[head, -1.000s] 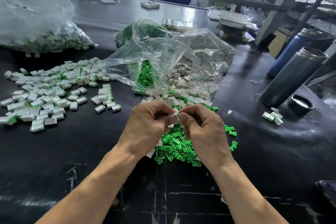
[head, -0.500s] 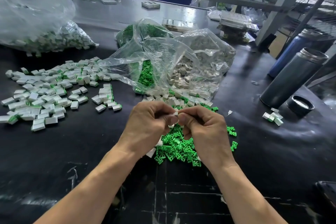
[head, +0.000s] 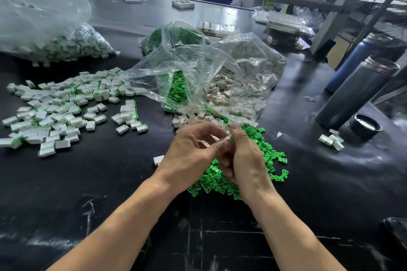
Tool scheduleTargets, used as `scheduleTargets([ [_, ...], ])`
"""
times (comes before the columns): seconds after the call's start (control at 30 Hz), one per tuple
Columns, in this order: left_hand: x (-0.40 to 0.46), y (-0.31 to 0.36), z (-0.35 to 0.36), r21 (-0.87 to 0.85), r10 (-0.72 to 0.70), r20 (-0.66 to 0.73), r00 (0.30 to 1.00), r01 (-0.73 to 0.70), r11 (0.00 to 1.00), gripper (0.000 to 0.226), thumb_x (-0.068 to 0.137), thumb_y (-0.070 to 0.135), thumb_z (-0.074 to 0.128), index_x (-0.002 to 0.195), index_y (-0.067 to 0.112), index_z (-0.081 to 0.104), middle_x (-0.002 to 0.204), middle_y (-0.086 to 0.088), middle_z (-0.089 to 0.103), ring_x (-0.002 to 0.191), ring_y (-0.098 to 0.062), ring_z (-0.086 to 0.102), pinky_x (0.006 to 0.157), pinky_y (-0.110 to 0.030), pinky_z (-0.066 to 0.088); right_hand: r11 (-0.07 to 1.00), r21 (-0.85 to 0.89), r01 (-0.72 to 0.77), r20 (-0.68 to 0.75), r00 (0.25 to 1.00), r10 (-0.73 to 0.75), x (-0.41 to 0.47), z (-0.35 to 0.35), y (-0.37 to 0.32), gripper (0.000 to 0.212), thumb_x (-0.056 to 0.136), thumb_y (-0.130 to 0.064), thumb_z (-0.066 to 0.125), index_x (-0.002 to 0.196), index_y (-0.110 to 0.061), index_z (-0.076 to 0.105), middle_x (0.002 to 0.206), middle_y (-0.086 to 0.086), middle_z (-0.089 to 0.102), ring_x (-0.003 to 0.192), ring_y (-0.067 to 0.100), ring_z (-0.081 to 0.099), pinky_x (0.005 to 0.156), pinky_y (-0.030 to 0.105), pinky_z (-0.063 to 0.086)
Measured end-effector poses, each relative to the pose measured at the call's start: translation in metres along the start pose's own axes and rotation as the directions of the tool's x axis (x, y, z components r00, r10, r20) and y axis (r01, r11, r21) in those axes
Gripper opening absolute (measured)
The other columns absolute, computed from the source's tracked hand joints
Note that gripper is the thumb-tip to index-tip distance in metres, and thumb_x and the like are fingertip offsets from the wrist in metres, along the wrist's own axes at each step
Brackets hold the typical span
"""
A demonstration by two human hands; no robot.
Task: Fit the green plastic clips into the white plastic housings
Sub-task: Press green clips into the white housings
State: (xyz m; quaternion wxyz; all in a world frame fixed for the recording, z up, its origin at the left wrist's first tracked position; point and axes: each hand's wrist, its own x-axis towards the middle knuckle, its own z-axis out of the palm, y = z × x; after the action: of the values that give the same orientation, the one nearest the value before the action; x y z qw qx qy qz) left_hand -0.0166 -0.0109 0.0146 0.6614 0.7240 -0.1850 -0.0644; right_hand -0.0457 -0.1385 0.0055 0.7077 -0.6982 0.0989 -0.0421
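Observation:
My left hand [head: 191,154] and my right hand [head: 246,158] meet above a heap of loose green clips [head: 222,182] on the black table. Between their fingertips they pinch one small white housing [head: 226,138]; a sliver of green shows at its right edge. Loose white housings [head: 193,120] lie just beyond the hands, spilling from a clear bag [head: 233,81]. A single white housing [head: 158,159] lies to the left of my left wrist. Finished white-and-green pieces [head: 57,110] are spread over the left of the table.
A clear bag of green clips [head: 176,37] stands behind the housing bag. A large bag of finished pieces [head: 55,35] sits far left. Two metal flasks [head: 356,90] and a black lid [head: 364,126] stand at right, with a few pieces [head: 332,139] beside them.
The hands have turned slightly: my right thumb now points up over the housing and my left fingers have loosened a little. The housing stays pinched between them.

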Motion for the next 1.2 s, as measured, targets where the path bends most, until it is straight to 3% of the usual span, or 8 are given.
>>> scheduleTargets([
  [0.17, -0.001, 0.001, 0.005, -0.002, 0.027, 0.014, 1.000, -0.027, 1.000, 0.009, 0.089, 0.013, 0.078, 0.097, 0.011, 0.073, 0.090, -0.011, 0.072, 0.077, -0.026, 0.071, 0.078, -0.047, 0.061, 0.997, -0.019, 0.070, -0.037, 0.997, -0.070, 0.003, 0.000, 0.004, 0.056, 0.096, -0.065, 0.037, 0.072, -0.036, 0.079, 0.057, -0.001, 0.068, 0.045, 0.003, 0.054, 0.044, 0.016, 0.040],
  [0.23, -0.002, 0.002, 0.004, 0.008, 0.053, 0.008, 0.999, -0.053, 0.999, 0.008, 0.089, 0.012, 0.078, 0.096, 0.012, 0.074, 0.088, -0.009, 0.072, 0.072, -0.016, 0.068, 0.072, -0.040, 0.059, 0.996, -0.022, 0.088, -0.020, 0.996, -0.088, 0.004, -0.001, 0.007, 0.055, 0.095, -0.070, 0.036, 0.085, -0.040, 0.081, 0.073, 0.017, 0.075, 0.055, 0.022, 0.064, 0.055, 0.026, 0.047],
  [0.37, -0.001, 0.002, 0.003, 0.017, 0.049, -0.009, 0.999, -0.049, 0.999, 0.007, 0.090, 0.016, 0.078, 0.095, 0.015, 0.074, 0.089, -0.008, 0.072, 0.076, -0.022, 0.069, 0.076, -0.050, 0.060, 0.995, 0.030, 0.097, -0.004, 0.995, -0.096, 0.005, -0.002, 0.006, 0.058, 0.098, -0.065, 0.035, 0.087, -0.032, 0.081, 0.047, -0.010, 0.053, 0.041, 0.004, 0.043, 0.040, 0.016, 0.034],
  [0.47, -0.001, 0.002, 0.005, -0.014, 0.039, -0.013, 0.999, -0.039, 0.999, 0.007, 0.090, 0.013, 0.077, 0.097, 0.012, 0.073, 0.091, -0.012, 0.073, 0.084, -0.035, 0.071, 0.080, -0.058, 0.057, 0.994, 0.052, 0.100, -0.007, 0.995, -0.100, 0.006, -0.002, 0.006, 0.055, 0.100, -0.058, 0.035, 0.087, -0.033, 0.081, 0.049, -0.009, 0.055, 0.041, 0.000, 0.045, 0.039, 0.014, 0.034],
  [0.63, 0.001, 0.001, 0.006, -0.018, 0.017, -0.025, 1.000, -0.018, 1.000, 0.010, 0.090, 0.012, 0.077, 0.098, 0.009, 0.073, 0.093, -0.016, 0.073, 0.087, -0.036, 0.072, 0.082, -0.058, 0.058, 0.988, -0.096, 0.120, -0.054, 0.991, -0.126, 0.015, -0.001, 0.013, 0.059, 0.097, -0.062, 0.031, 0.088, -0.031, 0.080, 0.065, -0.011, 0.070, 0.063, 0.003, 0.064, 0.062, 0.028, 0.050],
  [0.73, 0.001, 0.002, 0.007, -0.025, 0.011, -0.029, 1.000, -0.012, 1.000, 0.009, 0.090, 0.011, 0.076, 0.098, 0.009, 0.073, 0.095, -0.016, 0.074, 0.089, -0.037, 0.072, 0.083, -0.059, 0.057, 0.980, -0.147, 0.137, -0.097, 0.984, -0.152, 0.016, 0.001, 0.015, 0.059, 0.096, -0.062, 0.029, 0.082, -0.035, 0.080, 0.068, -0.010, 0.072, 0.067, 0.003, 0.065, 0.068, 0.031, 0.050],
  [0.87, 0.001, 0.001, 0.007, -0.030, 0.015, -0.057, 0.998, -0.016, 0.999, 0.009, 0.090, 0.012, 0.077, 0.098, 0.009, 0.074, 0.096, -0.015, 0.075, 0.090, -0.036, 0.072, 0.083, -0.059, 0.057, 0.955, -0.227, 0.190, -0.151, 0.962, -0.227, 0.014, 0.002, 0.011, 0.064, 0.099, -0.055, 0.025, 0.059, -0.034, 0.071, 0.052, -0.017, 0.060, 0.054, 0.001, 0.059, 0.054, 0.013, 0.043],
  [1.2, 0.000, -0.001, 0.005, -0.092, 0.039, -0.057, 0.998, -0.044, 0.995, 0.006, 0.090, 0.013, 0.076, 0.095, 0.011, 0.076, 0.098, -0.012, 0.076, 0.089, -0.036, 0.073, 0.085, -0.056, 0.059, 0.959, -0.216, 0.185, -0.162, 0.961, -0.222, 0.016, 0.007, 0.007, 0.065, 0.097, -0.048, 0.027, 0.091, -0.011, 0.080, 0.085, 0.007, 0.078, 0.088, 0.024, 0.075, 0.082, 0.049, 0.061],
])
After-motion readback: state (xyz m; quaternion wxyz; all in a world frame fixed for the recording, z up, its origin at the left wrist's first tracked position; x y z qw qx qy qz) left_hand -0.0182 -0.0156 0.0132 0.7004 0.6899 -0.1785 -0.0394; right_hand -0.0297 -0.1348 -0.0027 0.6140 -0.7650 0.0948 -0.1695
